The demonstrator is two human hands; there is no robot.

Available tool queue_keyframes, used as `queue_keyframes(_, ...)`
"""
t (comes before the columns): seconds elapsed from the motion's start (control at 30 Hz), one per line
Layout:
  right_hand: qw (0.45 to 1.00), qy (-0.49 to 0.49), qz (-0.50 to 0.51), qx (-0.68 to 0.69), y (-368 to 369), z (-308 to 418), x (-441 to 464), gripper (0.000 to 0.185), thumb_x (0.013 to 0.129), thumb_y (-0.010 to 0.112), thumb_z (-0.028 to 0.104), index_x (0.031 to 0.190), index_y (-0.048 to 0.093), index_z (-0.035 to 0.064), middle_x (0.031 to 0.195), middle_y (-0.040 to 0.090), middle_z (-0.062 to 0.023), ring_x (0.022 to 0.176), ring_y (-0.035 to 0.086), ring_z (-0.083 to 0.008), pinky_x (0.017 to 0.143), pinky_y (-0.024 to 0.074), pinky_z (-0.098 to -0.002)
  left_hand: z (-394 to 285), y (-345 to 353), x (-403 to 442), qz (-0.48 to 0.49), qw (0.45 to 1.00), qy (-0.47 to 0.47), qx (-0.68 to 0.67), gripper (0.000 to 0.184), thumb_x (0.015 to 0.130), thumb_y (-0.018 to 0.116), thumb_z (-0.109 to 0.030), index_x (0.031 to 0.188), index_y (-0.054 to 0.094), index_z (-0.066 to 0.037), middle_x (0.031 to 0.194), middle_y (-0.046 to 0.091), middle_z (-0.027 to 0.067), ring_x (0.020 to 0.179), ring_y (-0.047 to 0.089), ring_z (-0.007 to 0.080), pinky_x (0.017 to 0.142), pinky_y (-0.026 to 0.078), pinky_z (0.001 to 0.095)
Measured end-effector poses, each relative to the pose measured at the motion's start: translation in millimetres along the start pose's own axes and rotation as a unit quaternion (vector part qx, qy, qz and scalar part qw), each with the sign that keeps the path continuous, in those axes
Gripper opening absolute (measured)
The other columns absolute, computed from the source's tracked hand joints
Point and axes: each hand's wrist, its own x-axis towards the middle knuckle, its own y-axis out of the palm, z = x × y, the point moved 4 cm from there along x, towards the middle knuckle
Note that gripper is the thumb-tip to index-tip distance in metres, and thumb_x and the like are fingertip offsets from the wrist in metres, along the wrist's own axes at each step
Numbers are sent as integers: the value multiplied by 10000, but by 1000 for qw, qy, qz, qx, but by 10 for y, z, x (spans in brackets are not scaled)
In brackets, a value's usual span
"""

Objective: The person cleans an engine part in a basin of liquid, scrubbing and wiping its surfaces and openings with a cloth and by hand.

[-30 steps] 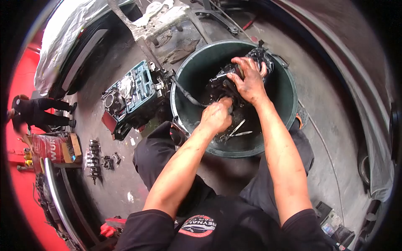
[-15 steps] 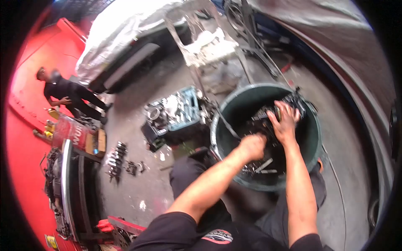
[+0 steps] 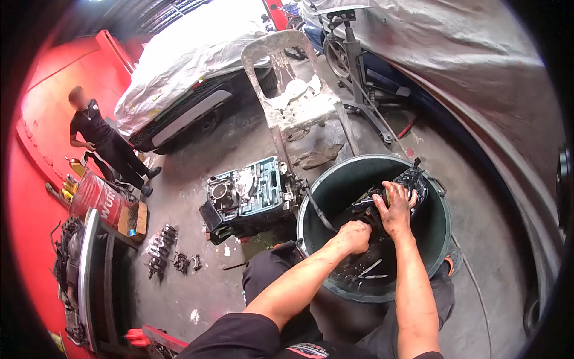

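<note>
Head view, left to right: on the grey floor stands an open teal plastic tool case with silver sockets (image 3: 261, 188), just beside a deep round green plastic tub (image 3: 439, 239). A slim dark hose-like piece (image 3: 320, 210) slants down over the tub's left rim, its lower end near the left hand (image 3: 354, 237). That hand's knuckles are folded, but its fingertips drop out of sight among dark parts; whether its grip is pinching anything, I cannot tell. Below and to its right, two thin pale sticks (image 3: 370, 267) lie low in the tub. Next comes the right hand (image 3: 394, 209), its grip spread, fingers bent across the upper side of a black, oily, long metal-looking part (image 3: 412, 176). The part lies inside the tub toward the far right wall, its long axis appearing to slant from the left hand's side up and away to the right. The right hand touches it and is clearly nearer its far end; the left is nearer its lower left end.
</note>
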Motion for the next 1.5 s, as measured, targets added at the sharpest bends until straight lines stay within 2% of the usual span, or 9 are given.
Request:
queue_keyframes(0.17,1000,1,1,-4,-3,-37,1,447,874,708,361,1248,580,152,1207,606,-62,1209,524,-275,1127,165,-615,-63,145,-197,-121,992,17,15,454,722,628,-76,1170,592,-9,1016,703,212,952,692,372,823,565,468)
queue_keyframes(0.5,998,35,-22,38,59,-122,-26,360,845,730,326,1155,661,156,1282,571,-43,1242,501,-267,1151,114,-598,63,137,54,-56,990,63,-113,368,730,582,-62,1078,682,7,999,702,237,1032,686,341,841,559,414)
queue_keyframes(0.63,997,55,-31,54,52,-118,-16,389,801,758,316,1150,675,165,1396,486,-70,1250,490,-251,1156,92,-595,97,87,-157,59,868,-49,-491,385,717,617,-27,1096,685,-46,782,674,97,669,645,232,611,548,391)
queue_keyframes(0.77,996,57,-46,52,74,-137,-14,423,744,802,299,1130,688,167,1461,424,-108,1223,511,-260,1155,122,-590,151,391,-46,49,697,-45,-714,374,795,678,-27,1151,566,-34,930,625,57,791,592,165,563,480,365)
queue_keyframes(0.87,995,62,-58,50,66,-185,-10,442,717,821,296,1119,688,168,1493,389,-131,1210,521,-268,1152,142,-590,110,339,26,128,673,-15,-729,408,830,693,-53,1208,539,-69,978,650,33,813,624,156,554,470,355)
queue_keyframes(0.97,994,72,-56,64,-18,-116,23,458,704,827,306,1116,685,167,1517,361,-145,1212,524,-268,1149,153,-586,178,310,233,168,769,-33,-617,465,827,720,-76,1238,518,7,1007,659,80,851,651,188,591,529,376)
queue_keyframes(1.2,997,74,9,-29,-13,-61,56,428,769,777,382,1110,675,143,1352,509,-88,1305,448,-273,1139,175,-568,-61,-15,136,210,953,-36,-216,223,762,712,-114,841,680,93,838,698,181,647,706,257,523,612,359)
queue_keyframes(1.4,994,99,2,-48,-17,-3,49,422,792,757,391,1125,680,144,1469,423,-112,1308,449,-268,1119,192,-622,-167,-17,93,95,995,-10,20,296,783,608,-186,978,746,-11,1024,722,200,992,706,321,877,556,430)
queue_keyframes(1.5,987,138,-19,-77,-87,96,42,526,766,774,402,1215,661,154,1567,289,-143,1390,344,-341,1108,194,-670,-213,-61,33,87,994,-55,36,293,776,617,-178,985,747,-19,1064,717,196,1053,689,311,877,559,431)
